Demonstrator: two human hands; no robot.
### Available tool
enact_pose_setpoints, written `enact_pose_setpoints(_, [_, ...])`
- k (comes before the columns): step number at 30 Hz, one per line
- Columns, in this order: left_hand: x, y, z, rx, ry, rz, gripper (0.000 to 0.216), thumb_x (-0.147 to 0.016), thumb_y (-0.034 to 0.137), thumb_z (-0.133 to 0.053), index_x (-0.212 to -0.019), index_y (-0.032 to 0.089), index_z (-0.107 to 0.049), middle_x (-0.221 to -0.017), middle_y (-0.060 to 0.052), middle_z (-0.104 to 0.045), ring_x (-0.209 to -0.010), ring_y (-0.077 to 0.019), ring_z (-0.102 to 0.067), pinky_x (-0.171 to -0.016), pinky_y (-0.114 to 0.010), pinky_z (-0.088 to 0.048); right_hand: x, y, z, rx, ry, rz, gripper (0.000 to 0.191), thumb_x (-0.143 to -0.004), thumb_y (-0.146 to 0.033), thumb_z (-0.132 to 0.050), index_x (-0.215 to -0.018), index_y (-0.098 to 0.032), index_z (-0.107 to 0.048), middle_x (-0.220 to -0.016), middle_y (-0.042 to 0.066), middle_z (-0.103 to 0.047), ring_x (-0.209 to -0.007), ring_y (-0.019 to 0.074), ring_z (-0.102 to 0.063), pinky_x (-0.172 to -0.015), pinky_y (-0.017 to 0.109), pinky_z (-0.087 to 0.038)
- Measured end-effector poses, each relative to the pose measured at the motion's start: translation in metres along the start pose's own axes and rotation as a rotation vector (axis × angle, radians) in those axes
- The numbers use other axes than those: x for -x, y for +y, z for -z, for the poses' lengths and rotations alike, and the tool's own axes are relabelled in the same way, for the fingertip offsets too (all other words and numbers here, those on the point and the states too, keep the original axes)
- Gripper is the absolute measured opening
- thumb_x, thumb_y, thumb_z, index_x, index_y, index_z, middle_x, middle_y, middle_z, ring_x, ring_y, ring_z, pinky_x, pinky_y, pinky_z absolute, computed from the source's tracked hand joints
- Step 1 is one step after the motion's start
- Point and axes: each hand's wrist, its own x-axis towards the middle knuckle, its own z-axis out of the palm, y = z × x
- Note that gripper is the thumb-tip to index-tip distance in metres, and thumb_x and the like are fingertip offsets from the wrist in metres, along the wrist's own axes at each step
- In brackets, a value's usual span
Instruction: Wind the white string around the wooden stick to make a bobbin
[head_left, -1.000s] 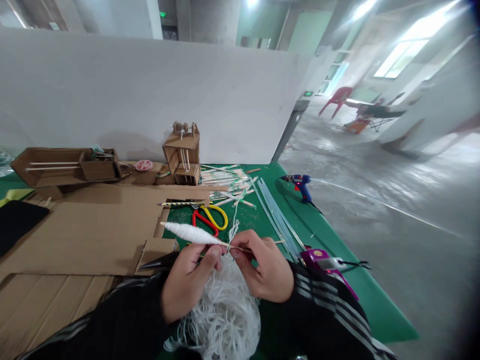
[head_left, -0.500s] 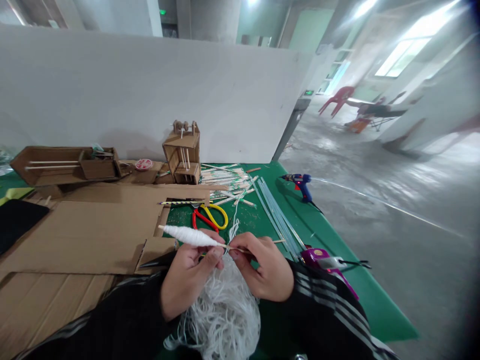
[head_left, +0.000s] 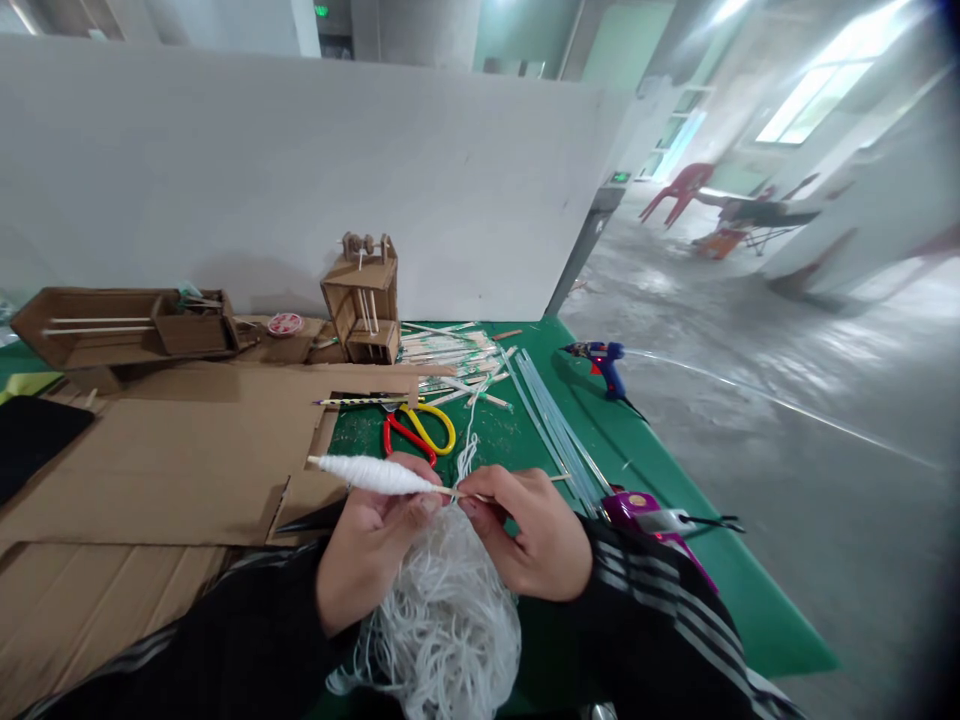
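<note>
Holding in the left hand [head_left: 371, 560] a spindle-shaped winding of white thread [head_left: 367, 474] on a thin wooden stick [head_left: 445, 490], with thumb and fingers closed about its right-hand part, above the near side of the green table [head_left: 772, 620]. Pinching the bare stretch of stick just beside it in the right hand [head_left: 536, 545]; cannot tell, behind the curled fingers, whether to count the thin wooden end [head_left: 560, 478] poking out past the knuckles as the same stick. Can follow a few white strands [head_left: 466, 458] up from the hands toward a heap of sticks [head_left: 450, 355], but not trace to an end in that muddle. Can see below the hands a tangle of loose white thread [head_left: 454, 630], covered at the top by fingers and cut off by the lower edge. Cannot make out the full shape of a purple tool [head_left: 637, 512], partly hidden by the right sleeve [head_left: 667, 610], nor of a black pad [head_left: 37, 440], cut off at the left edge. Can see plainly the handles of the scissors [head_left: 429, 430], hardly the blades, close to a striped pencil [head_left: 341, 402]. Beyond a blue glue gun [head_left: 606, 368], can only half make out a blurred red chair [head_left: 681, 190].
</note>
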Motion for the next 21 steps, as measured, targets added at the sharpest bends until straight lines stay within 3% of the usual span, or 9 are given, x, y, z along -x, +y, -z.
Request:
enact_pose_setpoints(5, [-0.001,0.000,0.004,0.028,-0.020,0.038,0.018,-0.082,0.030,-0.072,-0.088,0.018,-0.061,-0.075,0.003,-0.060,-0.069,-0.0100,-0.053,-0.064,-0.019,-0.041,0.000,0.002,0.002,-0.018,-0.002,0.021,0.012,-0.088,-0.012,-0.049,-0.095,-0.020,-0.054,-0.070,0.000,-0.065,-0.049,0.0105,-0.051,-0.049,0.023,-0.035])
enact_pose_setpoints(13, [-0.005,-0.003,0.012,0.153,-0.192,0.148,0.016,-0.084,0.026,-0.071,-0.090,0.018,-0.058,-0.075,0.003,-0.053,-0.069,-0.0086,-0.044,-0.065,-0.018,-0.036,-0.003,0.005,0.004,0.014,-0.020,0.076,0.011,-0.088,-0.012,-0.048,-0.093,-0.020,-0.054,-0.070,0.001,-0.067,-0.051,0.0113,-0.054,-0.051,0.024,-0.036])
enact_pose_setpoints(21, [-0.006,0.006,0.009,0.233,-0.162,0.235,0.025,-0.076,0.027,-0.078,-0.082,0.017,-0.055,-0.072,0.004,-0.049,-0.067,-0.0091,-0.040,-0.064,-0.019,-0.034,-0.003,0.005,0.003,-0.003,-0.018,0.079,0.010,-0.090,-0.013,-0.048,-0.093,-0.019,-0.054,-0.071,0.002,-0.068,-0.052,0.0117,-0.055,-0.052,0.024,-0.037])
